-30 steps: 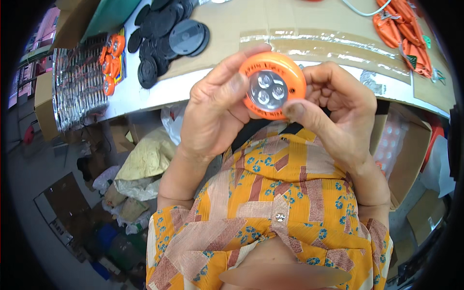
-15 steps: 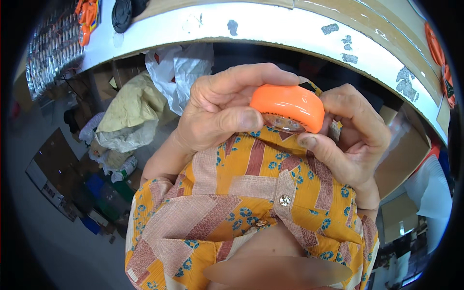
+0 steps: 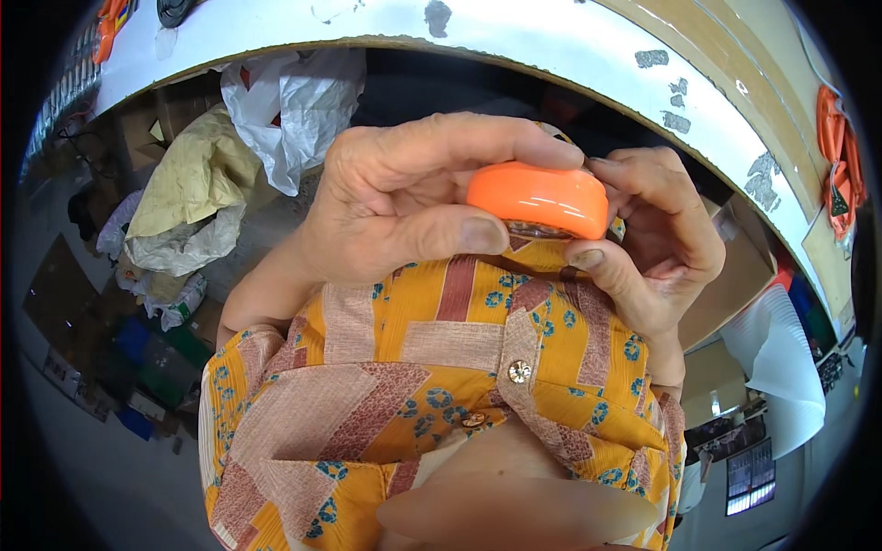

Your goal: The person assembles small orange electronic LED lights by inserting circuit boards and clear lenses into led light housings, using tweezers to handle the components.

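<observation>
A glossy orange lamp (image 3: 542, 197) with a rounded plastic shell is held up in front of my chest. Its clear face is turned down, and only a thin strip of it shows under the rim. My left hand (image 3: 395, 197) pinches the lamp's left side, thumb below and forefinger along the top. At the right end, the thumb and forefinger of my right hand (image 3: 657, 230) close on its edge. Part of something yellow and black peeks out behind the lamp, mostly hidden by my fingers.
A white worktable (image 3: 514, 28) with worn grey patches curves across the top. Under it hang a white plastic bag (image 3: 308, 110) and a pale yellow sack (image 3: 197, 179). Orange items with a cord (image 3: 834, 156) lie at the right. Cardboard (image 3: 730, 275) and rolled white foam (image 3: 781, 367) stand lower right.
The lamp has tipped so its clear face, visible before, is now mostly hidden. My left forefinger has slid farther right over its top. The whole view has shifted slightly.
</observation>
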`<move>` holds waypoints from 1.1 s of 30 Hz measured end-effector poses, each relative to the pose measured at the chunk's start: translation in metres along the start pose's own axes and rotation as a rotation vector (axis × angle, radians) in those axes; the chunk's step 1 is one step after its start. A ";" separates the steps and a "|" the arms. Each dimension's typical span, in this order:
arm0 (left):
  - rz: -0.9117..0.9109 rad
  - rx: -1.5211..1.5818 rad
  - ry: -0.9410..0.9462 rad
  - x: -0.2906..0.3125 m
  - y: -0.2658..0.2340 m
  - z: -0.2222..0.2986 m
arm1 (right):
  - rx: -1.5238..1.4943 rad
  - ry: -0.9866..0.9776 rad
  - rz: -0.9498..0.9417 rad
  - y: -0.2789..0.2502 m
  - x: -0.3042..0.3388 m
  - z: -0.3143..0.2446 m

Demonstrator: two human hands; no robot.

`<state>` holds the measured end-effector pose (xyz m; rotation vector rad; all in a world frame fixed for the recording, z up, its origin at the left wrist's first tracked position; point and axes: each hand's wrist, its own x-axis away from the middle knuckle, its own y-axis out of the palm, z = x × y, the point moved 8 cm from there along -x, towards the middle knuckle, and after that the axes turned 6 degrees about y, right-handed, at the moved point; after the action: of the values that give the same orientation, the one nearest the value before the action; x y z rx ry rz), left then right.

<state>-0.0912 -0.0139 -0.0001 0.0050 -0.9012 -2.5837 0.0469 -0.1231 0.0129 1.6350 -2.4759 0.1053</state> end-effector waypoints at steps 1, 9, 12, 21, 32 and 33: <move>0.002 0.003 0.005 -0.001 -0.001 0.001 | -0.040 -0.038 0.050 -0.003 -0.001 -0.002; -0.046 -0.031 0.055 -0.001 0.000 0.000 | 0.041 -0.062 0.039 -0.002 -0.001 -0.004; -0.014 -0.007 0.038 0.002 -0.001 0.000 | 0.041 -0.081 0.050 -0.001 0.000 -0.006; 0.036 0.099 -0.038 0.003 0.000 -0.009 | 0.095 -0.101 0.033 -0.001 -0.004 -0.006; 0.046 0.052 -0.030 0.004 -0.005 -0.018 | 0.134 -0.063 -0.042 0.003 -0.002 -0.009; 0.037 0.027 -0.037 0.004 -0.005 -0.017 | 0.177 -0.086 -0.048 0.003 -0.002 -0.011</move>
<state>-0.0948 -0.0225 -0.0160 -0.0518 -0.9414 -2.5452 0.0466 -0.1182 0.0234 1.8032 -2.5535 0.2602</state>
